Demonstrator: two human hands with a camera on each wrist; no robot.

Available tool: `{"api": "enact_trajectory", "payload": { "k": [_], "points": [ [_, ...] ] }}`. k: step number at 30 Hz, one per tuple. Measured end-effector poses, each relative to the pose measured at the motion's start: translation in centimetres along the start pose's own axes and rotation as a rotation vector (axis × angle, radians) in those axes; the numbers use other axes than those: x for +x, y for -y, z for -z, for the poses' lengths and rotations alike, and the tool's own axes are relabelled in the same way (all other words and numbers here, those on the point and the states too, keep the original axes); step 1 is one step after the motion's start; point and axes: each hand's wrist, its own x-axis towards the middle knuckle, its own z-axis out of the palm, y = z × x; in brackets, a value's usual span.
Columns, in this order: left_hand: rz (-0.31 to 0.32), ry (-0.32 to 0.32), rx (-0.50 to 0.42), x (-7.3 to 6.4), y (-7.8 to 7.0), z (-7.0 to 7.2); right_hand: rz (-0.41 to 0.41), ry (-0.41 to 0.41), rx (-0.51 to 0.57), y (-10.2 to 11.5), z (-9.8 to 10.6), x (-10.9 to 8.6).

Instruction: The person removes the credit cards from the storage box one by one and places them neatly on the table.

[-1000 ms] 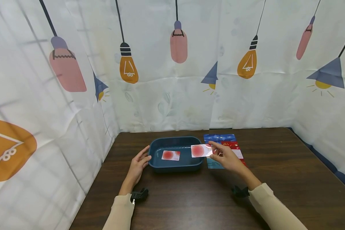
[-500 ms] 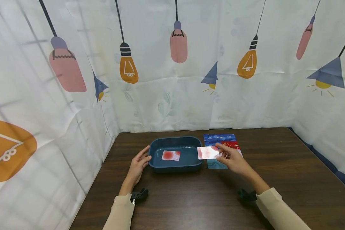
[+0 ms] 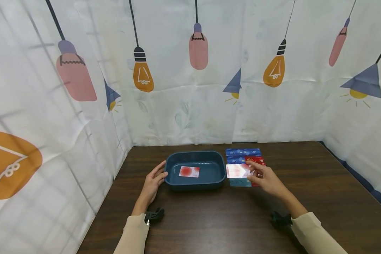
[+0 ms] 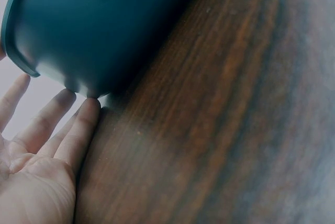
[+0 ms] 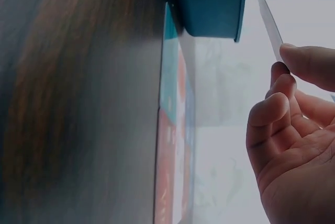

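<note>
My right hand [image 3: 265, 178] pinches a white card with a pink-red design [image 3: 238, 170] between thumb and fingers. In the right wrist view the card [image 5: 268, 22] is seen nearly edge-on, raised above the table. Below it lie blue, red and teal cards [image 3: 243, 152], partly covered in the head view. My left hand [image 3: 152, 181] touches the left end of a dark teal rectangular tray [image 3: 195, 184]. Its fairly straight fingertips [image 4: 90, 106] rest against the tray's outer wall [image 4: 99, 35]. One similar white card with a red circle [image 3: 189, 171] lies in the tray.
The dark brown wooden table [image 3: 209, 218] carries the tray and the cards, which lie close beside the tray's right end. A white curtain printed with lamps [image 3: 184, 116] hangs behind and along both sides of the table.
My right hand has moved to the right with the pinched card, from over the tray's right end to above the cards on the table. The left hand stays at the tray.
</note>
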Motion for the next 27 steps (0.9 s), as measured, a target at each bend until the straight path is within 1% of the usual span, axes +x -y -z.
{"api": "enact_trajectory", "payload": {
  "k": [4,7,11,19,27],
  "points": [
    [0.001,0.002,0.003,-0.1,0.1,0.0,-0.016,-0.008,-0.021,-0.5,0.1,-0.4],
    [-0.002,0.0,-0.003,0.0,0.1,0.0,-0.025,0.001,-0.013,-0.9,0.2,-0.5],
    [-0.002,-0.002,-0.008,0.0,0.2,0.2,-0.043,0.043,-0.009,-1.5,0.4,-0.7],
    [0.0,0.004,0.004,-0.1,0.2,0.1,-0.077,0.135,-0.064,-2.1,0.2,-1.0],
    [-0.004,0.005,-0.005,0.2,0.1,0.0,-0.04,0.206,-0.047,-2.5,0.3,-1.3]
  ]
}}
